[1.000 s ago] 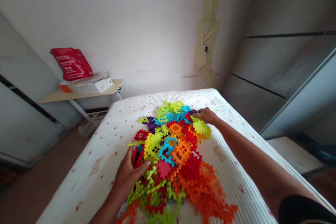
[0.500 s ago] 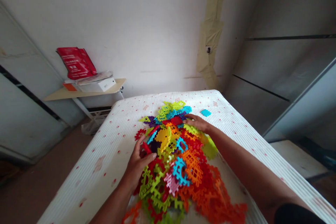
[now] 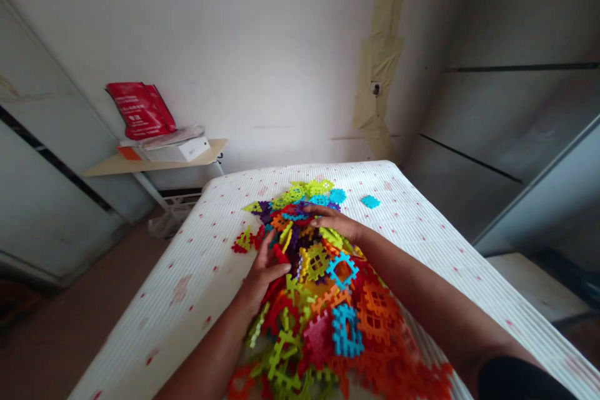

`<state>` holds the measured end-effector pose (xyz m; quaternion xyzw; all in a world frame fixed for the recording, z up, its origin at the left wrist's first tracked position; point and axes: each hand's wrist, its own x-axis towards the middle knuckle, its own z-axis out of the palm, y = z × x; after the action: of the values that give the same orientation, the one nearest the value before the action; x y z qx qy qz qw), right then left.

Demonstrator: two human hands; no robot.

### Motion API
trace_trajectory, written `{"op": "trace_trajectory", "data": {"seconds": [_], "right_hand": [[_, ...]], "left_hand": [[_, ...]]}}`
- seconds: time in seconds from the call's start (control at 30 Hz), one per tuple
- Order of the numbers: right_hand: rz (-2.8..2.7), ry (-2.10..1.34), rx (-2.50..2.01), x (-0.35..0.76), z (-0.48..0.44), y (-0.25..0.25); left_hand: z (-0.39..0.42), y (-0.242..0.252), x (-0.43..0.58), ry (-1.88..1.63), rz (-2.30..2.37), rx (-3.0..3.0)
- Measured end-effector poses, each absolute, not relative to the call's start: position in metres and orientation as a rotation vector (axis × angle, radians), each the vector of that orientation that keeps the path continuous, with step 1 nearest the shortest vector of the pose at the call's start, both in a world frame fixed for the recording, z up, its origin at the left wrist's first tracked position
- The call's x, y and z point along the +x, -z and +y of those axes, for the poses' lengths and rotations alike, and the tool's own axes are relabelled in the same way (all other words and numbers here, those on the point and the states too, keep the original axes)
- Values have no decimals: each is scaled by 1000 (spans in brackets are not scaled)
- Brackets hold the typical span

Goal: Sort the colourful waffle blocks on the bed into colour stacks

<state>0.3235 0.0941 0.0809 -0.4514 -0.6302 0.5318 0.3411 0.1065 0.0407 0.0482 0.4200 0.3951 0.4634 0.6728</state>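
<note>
Fingers (image 3: pixel 268 245) and thumb of the left hand (image 3: pixel 274 257) stand apart at the near-left flank of a heap of toothed plastic pieces (image 3: pixel 315 262) in the head view, with a red piece (image 3: pixel 280 255) showing in the gap; they look opened around it rather than clamped. Across the heap, the right hand (image 3: pixel 340 222) lies low over its far-right part, its fingers stretched toward the left and touching pieces. Whether these pinch anything I cannot tell, as their tips blend into the jumble.

The heap sits mid-bed on a white spotted cover (image 3: pixel 187 290), overlapping at many tilts. Orange pieces (image 3: pixel 405 359) spread toward the near right, a pink piece (image 3: pixel 317 336) and a blue frame (image 3: pixel 354 271) lie on top, and one blue piece (image 3: pixel 370 201) rests alone beyond the right hand, apart from the rest. A small table (image 3: pixel 105 165) with red packets (image 3: pixel 139 114) stands off to the left.

The step in hand, I judge, is working through the loose heap from both sides. A next move seems to call for a firmer pinch on one piece's edge, without dragging its interlocking neighbours along.
</note>
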Motion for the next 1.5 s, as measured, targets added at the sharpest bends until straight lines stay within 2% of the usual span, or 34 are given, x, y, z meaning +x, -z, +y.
{"op": "trace_trajectory", "data": {"seconds": [0.37, 0.9, 1.27, 1.5], "right_hand": [[-1893, -1218, -981, 304, 102, -111], [-1792, -1209, -656, 319, 63, -160], [-2122, -1070, -850, 343, 28, -143], [-2363, -766, -866, 338, 16, -133]], "left_hand": [[39, -56, 114, -1065, 781, 927], [38, -102, 122, -1205, 532, 1103], [20, -96, 94, -737, 819, 1611], [20, -91, 80, -695, 1066, 1952]]}}
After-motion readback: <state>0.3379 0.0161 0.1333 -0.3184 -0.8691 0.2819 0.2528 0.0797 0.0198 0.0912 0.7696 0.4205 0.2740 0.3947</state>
